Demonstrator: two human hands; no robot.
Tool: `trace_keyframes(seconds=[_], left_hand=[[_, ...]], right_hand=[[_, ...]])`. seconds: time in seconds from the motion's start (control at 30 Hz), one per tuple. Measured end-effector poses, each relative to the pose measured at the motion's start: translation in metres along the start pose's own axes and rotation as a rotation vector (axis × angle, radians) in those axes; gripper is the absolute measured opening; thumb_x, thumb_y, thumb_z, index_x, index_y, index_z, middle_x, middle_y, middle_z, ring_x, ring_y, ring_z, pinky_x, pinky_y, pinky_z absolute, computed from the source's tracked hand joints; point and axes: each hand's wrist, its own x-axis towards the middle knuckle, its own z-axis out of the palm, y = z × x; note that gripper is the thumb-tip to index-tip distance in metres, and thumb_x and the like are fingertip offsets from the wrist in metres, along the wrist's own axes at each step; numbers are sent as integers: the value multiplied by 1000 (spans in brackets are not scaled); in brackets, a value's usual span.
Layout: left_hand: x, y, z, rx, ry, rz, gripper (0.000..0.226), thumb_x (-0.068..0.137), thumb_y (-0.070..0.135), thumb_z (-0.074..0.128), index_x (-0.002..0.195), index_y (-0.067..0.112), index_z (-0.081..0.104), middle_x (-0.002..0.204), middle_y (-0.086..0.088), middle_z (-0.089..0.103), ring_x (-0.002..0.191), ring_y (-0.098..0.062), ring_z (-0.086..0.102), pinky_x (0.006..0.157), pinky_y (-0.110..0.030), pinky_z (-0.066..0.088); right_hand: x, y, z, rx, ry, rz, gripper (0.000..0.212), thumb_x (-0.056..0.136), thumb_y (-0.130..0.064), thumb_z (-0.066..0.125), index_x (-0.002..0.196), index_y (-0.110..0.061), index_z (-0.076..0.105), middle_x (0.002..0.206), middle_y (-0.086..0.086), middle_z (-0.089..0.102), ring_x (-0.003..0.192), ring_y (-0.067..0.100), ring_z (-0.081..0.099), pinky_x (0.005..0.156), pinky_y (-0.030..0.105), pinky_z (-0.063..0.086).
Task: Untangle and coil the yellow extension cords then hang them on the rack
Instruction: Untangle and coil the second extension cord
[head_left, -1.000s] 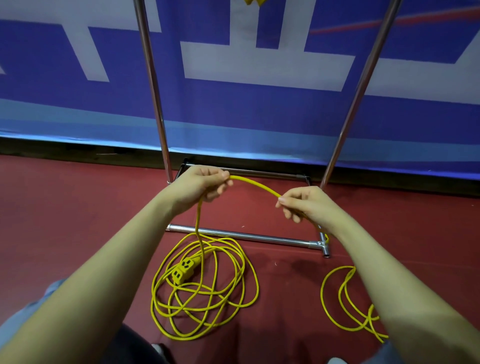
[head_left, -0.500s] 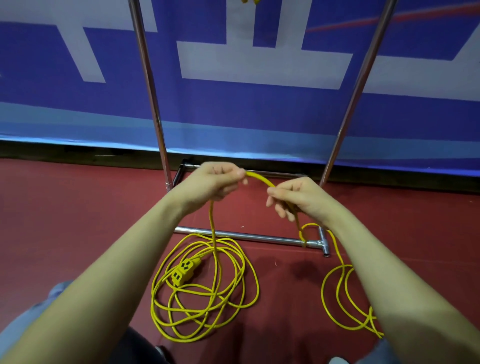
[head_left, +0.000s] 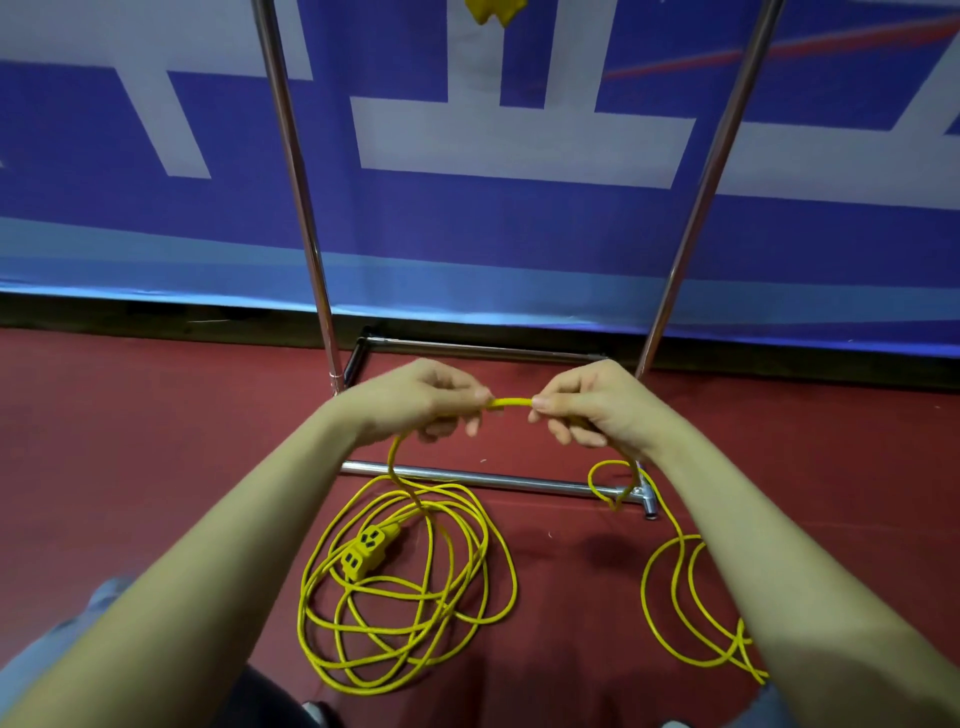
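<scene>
The rack (head_left: 519, 480) stands ahead. The yellow extension cord (head_left: 415, 587) lies coiled below the left hand (head_left: 421, 402); a short span runs sideways to the right hand (head_left: 587, 402). Both hands pinch it.

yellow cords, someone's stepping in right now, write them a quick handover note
Left hand and right hand both pinch one short span of yellow cord between them.
Loose pile with the outlet block lies on the floor below the left hand; smaller loops lie below the right.
Rack stands just behind.
Done: something yellow hangs at the top edge.
Left: coil this cord, hang it.
</scene>
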Motion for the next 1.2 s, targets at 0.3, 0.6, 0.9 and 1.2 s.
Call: trace_keyframes(seconds=[0.3, 0.6, 0.9, 1.2], left_hand=[[9, -10, 11, -301, 116, 153, 19, 96, 13, 42, 92, 7, 60, 53, 9, 42, 43, -3, 25, 41, -14, 19], [-2, -15, -33, -130, 241, 60, 21, 97, 9, 48, 87, 8, 66, 69, 1, 65, 60, -11, 52, 60, -20, 46], [9, -8, 3, 37, 169, 142, 17, 95, 17, 54, 89, 7, 67, 68, 5, 53, 65, -2, 45, 64, -15, 35], [10, -13, -9, -46, 486, 254, 19, 89, 17, 64, 71, 10, 68, 68, 12, 66, 77, 2, 60, 75, -9, 41]], right_hand=[[-1, 6, -5, -68, 70, -22, 22, 91, -16, 57, 78, -2, 67, 51, 6, 56, 38, 9, 43, 43, 15, 35], [-1, 26, -21, 85, 298, -77, 16, 93, -6, 53, 86, -5, 67, 51, -2, 51, 39, 3, 30, 41, 12, 22], [7, -5, 4, 26, 204, -150, 9, 88, -5, 61, 83, -1, 68, 49, 2, 56, 31, 8, 31, 35, 14, 22], [8, 28, -3, -19, -4, -20, 15, 91, -9, 55, 81, -6, 65, 61, 1, 62, 57, 9, 58, 60, 17, 47]])
